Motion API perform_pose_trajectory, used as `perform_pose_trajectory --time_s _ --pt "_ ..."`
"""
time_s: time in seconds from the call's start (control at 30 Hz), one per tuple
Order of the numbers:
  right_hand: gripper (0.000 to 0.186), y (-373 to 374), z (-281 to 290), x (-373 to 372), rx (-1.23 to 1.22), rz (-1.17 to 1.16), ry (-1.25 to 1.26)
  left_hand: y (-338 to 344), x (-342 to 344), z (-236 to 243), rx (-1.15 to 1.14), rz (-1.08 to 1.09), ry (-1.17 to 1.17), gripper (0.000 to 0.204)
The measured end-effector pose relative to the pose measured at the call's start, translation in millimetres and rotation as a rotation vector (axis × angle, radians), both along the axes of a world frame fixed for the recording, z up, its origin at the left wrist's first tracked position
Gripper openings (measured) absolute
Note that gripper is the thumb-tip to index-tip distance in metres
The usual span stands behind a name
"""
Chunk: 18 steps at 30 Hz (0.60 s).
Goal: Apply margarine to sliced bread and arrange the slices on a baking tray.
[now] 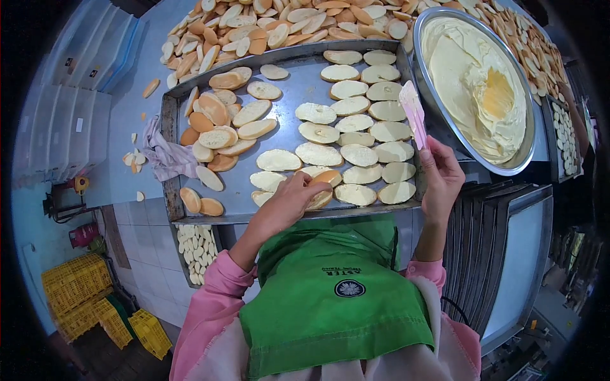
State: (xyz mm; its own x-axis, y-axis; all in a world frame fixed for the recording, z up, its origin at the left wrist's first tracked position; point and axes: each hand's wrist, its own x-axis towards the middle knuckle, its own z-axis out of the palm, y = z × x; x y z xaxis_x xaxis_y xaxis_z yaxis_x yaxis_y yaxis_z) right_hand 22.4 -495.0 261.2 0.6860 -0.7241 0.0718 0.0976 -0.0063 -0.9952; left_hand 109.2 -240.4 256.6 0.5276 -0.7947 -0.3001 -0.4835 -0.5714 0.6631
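My left hand [287, 204] is over the near edge of a metal tray [283, 63], its fingers closed on an oval bread slice [328, 178] that shows its brown crust; the fingertips are partly hidden. In my right hand [441, 178], at the tray's right side, is a pink spatula [414, 114] held upright, its blade smeared with pale cream. Cream-coated bread slices [356, 155] lie in rows over the tray's middle and right. Uncoated slices [216, 111] are heaped loosely on its left part.
A big steel bowl of pale cream [454, 70] stands right of the tray. Behind is a large heap of bread slices [279, 25]. A striped cloth [166, 149] lies at left, near clear plastic boxes [67, 120]. Stacked trays [480, 235] stand at lower right, yellow crates [76, 289] at lower left.
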Motion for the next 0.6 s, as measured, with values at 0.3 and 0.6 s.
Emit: perform_pose_trajectory --time_s 0.3,0.6 --pt "0.021 0 2 -4 -0.030 0.099 -0.012 6 15 7 -0.258 0.096 0.264 0.035" --pt "0.017 32 12 -8 0.133 0.642 0.312 4 13 15 -0.812 0.633 1.036 0.053"
